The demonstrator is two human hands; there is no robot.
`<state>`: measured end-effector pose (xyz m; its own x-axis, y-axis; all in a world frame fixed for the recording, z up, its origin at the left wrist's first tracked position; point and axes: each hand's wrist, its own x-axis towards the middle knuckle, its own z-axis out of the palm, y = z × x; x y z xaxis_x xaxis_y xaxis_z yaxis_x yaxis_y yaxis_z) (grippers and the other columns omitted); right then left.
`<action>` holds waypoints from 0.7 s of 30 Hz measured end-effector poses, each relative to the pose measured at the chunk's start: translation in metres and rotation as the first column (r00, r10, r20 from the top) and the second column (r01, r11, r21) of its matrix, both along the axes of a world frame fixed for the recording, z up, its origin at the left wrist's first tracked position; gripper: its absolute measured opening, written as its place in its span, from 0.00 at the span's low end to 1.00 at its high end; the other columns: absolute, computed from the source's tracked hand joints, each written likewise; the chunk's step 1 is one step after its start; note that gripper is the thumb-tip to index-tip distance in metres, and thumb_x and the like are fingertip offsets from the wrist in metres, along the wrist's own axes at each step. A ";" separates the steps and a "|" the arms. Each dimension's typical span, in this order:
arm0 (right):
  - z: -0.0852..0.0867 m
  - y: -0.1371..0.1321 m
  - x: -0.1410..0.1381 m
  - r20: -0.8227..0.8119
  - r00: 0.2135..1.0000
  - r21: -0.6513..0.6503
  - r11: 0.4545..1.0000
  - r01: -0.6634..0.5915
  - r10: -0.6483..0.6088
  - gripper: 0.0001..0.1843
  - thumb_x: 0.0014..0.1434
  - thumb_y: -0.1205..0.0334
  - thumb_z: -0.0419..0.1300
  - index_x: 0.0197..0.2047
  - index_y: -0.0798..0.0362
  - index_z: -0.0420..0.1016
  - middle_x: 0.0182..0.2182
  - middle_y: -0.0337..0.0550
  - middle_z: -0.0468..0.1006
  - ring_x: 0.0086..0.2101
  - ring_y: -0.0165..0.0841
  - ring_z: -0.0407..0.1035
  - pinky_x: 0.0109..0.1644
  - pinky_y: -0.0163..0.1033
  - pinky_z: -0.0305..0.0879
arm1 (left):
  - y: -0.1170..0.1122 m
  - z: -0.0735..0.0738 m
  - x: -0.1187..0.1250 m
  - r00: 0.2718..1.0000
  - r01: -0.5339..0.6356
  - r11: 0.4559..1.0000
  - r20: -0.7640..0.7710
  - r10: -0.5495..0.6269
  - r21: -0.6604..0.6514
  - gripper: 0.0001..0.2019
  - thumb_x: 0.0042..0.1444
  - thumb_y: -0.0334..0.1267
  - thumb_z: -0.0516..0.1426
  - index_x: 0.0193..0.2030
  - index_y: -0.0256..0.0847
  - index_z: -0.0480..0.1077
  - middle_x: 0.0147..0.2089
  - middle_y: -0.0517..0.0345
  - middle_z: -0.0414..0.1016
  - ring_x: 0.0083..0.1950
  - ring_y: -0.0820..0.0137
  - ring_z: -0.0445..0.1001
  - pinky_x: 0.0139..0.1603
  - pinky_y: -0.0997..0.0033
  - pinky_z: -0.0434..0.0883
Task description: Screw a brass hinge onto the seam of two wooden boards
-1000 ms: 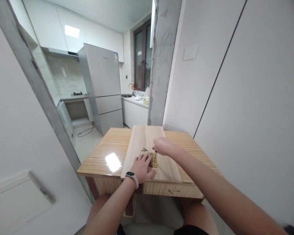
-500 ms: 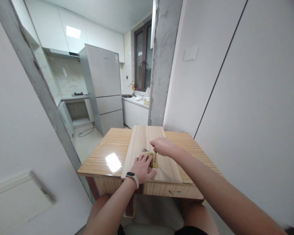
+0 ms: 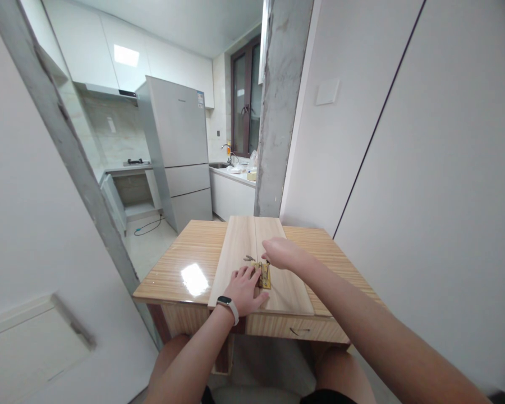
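Observation:
A brass-coloured hinge (image 3: 266,277) lies across the seam between two pale wooden boards (image 3: 239,241). My left hand (image 3: 244,289), with a banded watch on its wrist, rests flat with fingers spread over the left part of the hinge and the board. Above the hinge's upper right corner, my right hand (image 3: 280,253) is closed in a fist. A small dark tip shows under its fingers by the hinge; the rest of what it grips is hidden. Several small dark screws (image 3: 249,258) lie on the left board, just beyond the hinge.
The boards lie on a striped wooden table (image 3: 185,252) with a drawer handle (image 3: 299,331) at its front. My legs are under it. A white wall (image 3: 404,168) stands to the right. Beyond the table are a grey fridge (image 3: 180,129) and a sink counter (image 3: 235,191).
My right fist has shifted slightly to the right above the hinge. My left hand, the hinge and the boards look the same as before.

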<state>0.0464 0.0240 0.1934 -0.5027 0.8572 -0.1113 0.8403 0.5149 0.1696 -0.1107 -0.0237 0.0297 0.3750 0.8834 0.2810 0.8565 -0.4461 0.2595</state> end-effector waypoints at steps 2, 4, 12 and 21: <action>-0.002 0.002 0.000 -0.006 0.999 0.040 0.998 -0.048 0.048 0.18 0.68 0.52 0.56 0.47 0.58 0.78 0.44 0.60 0.82 0.46 0.43 0.77 0.43 0.37 0.65 | 0.000 0.001 0.000 1.000 0.001 1.000 -0.005 -0.001 -0.004 0.35 0.61 0.63 0.50 0.70 0.48 0.60 0.71 0.48 0.60 0.68 0.47 0.56 0.66 0.45 0.55; -0.003 0.004 0.001 -0.006 0.996 0.063 0.994 -0.084 0.085 0.15 0.68 0.54 0.57 0.45 0.57 0.78 0.43 0.58 0.82 0.44 0.43 0.77 0.41 0.37 0.64 | -0.001 0.002 0.000 1.000 0.000 1.000 -0.009 0.000 -0.010 0.35 0.61 0.63 0.50 0.70 0.48 0.59 0.71 0.48 0.60 0.69 0.47 0.56 0.66 0.45 0.54; -0.005 0.008 0.004 -0.013 0.986 0.039 0.986 -0.164 0.165 0.07 0.62 0.59 0.62 0.43 0.51 0.76 0.42 0.49 0.83 0.43 0.40 0.76 0.39 0.36 0.61 | 0.000 0.000 -0.001 1.000 0.003 1.000 0.001 -0.003 0.013 0.35 0.61 0.63 0.49 0.70 0.47 0.60 0.70 0.47 0.61 0.68 0.47 0.57 0.66 0.45 0.55; -0.002 0.001 0.001 -0.005 1.000 0.063 0.998 0.002 -0.002 0.19 0.69 0.49 0.55 0.46 0.58 0.77 0.43 0.60 0.82 0.44 0.43 0.78 0.42 0.38 0.66 | 0.001 -0.001 -0.001 1.000 0.004 1.000 0.009 -0.004 0.008 0.35 0.61 0.64 0.50 0.70 0.47 0.60 0.71 0.47 0.60 0.68 0.47 0.56 0.66 0.45 0.55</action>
